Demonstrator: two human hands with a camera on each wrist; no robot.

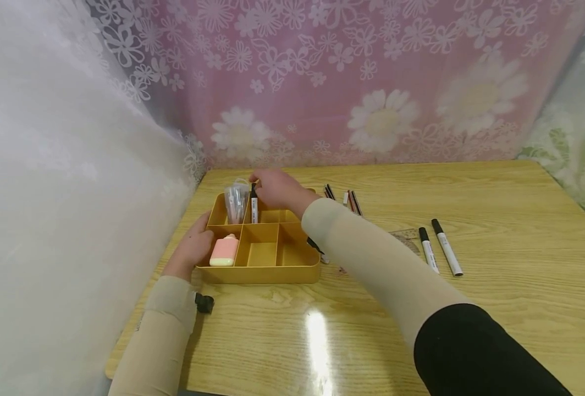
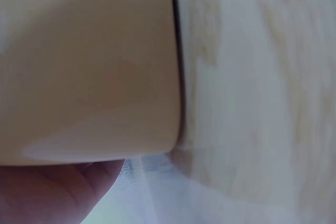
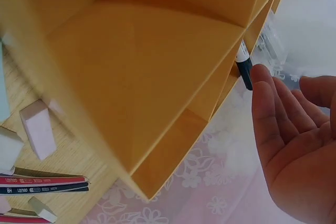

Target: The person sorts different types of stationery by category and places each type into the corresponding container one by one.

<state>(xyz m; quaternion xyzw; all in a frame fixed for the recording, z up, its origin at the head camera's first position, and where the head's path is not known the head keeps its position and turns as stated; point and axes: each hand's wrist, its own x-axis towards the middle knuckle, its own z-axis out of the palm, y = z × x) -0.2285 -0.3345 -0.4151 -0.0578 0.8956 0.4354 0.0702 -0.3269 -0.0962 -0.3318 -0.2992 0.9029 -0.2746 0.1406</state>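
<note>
From where I'm standing, the marker point(image 1: 254, 210) sits in the box point(image 1: 260, 275), in the back compartment just right of the one holding the clear pouch point(image 1: 235, 203), its dark cap toward the back rim (how steeply it leans, I can't tell). To seat it well, I'd nudge lightly at the cap, keep it close along the divider and let its lower end settle on the compartment's bottom, minding the pouch next door. A steady left hand point(image 1: 193, 245) would help, since a careless push could slide the box over the surface point(image 1: 253, 319). That hand lies at the box's left side, near the pink bottle point(image 1: 225, 250); whether it is clamped on the wall, I can't tell. The right hand point(image 1: 279, 190) reaches over the back compartment, its forearm slanting past the box's right side; its grip is apart, fingers loosely extended beside the cap, thumb away from the fingertips, nothing between.
</note>
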